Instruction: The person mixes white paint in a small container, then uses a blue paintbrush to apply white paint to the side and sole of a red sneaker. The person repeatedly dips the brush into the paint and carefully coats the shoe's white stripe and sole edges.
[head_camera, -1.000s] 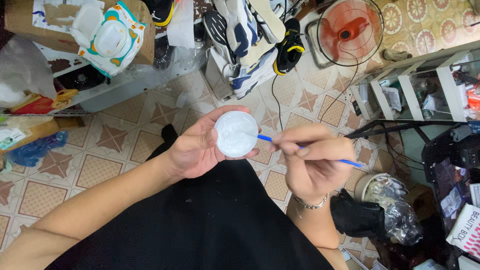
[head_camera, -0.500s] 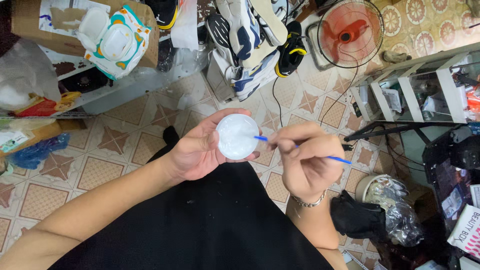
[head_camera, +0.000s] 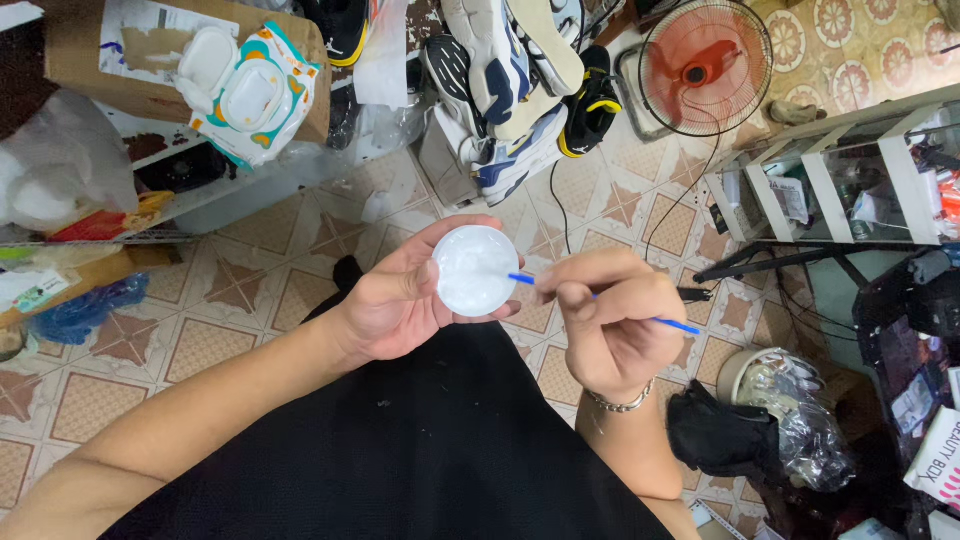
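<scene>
My left hand (head_camera: 395, 305) cups a small round white jar (head_camera: 475, 270), held open side up over my black-clad lap. My right hand (head_camera: 605, 330) pinches a thin blue stick (head_camera: 520, 279) between thumb and fingers. The stick's tip reaches into the white contents of the jar at its right edge, and its other end pokes out past my right hand. A metal bracelet circles my right wrist.
A patterned tile floor (head_camera: 250, 290) lies below. Sneakers (head_camera: 500, 80) pile up at the top, beside a red floor fan (head_camera: 705, 65) with a black cable. A wipes pack (head_camera: 245, 90) rests on a cardboard box. A white shelf rack (head_camera: 850, 170) and bags stand at right.
The view shifted slightly. My hands stay together, and the blue stick's tip has moved a little inside the jar.
</scene>
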